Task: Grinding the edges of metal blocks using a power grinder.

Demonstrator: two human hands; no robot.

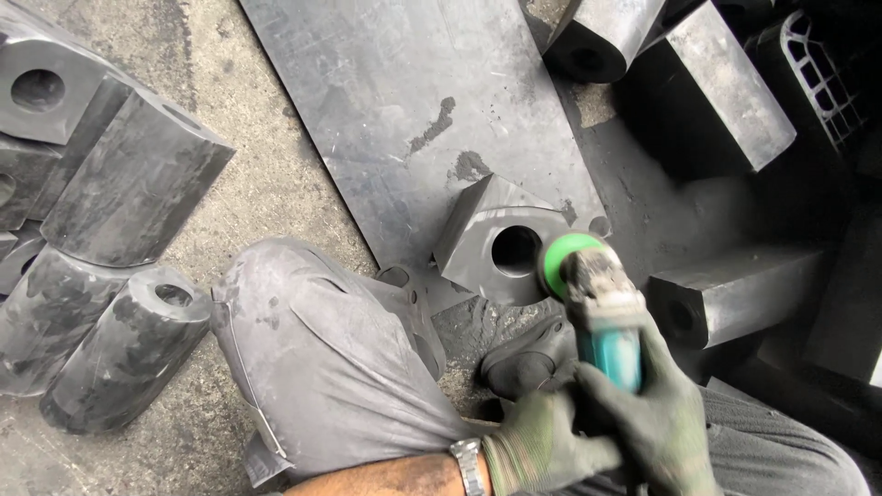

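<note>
Head view shows both gloved hands wrapped around a teal angle grinder [602, 317]. Its green disc [562, 262] sits at the right rim of the round hole in a dark rubber block [491, 241], touching or just off it; I cannot tell which. That block lies tilted on a large dark sheet [404, 110] spread over the concrete floor [266, 174]. Left hand [542, 445], with a metal wristwatch [469, 459] above the glove, clasps the grinder's rear from below. Right hand [661, 418] clenches the teal body just behind the head. A bent knee in dusty grey trousers [322, 358] fills the middle. More holed rubber blocks lie piled at the left [119, 276], and others lie at the right [735, 294].
</note>
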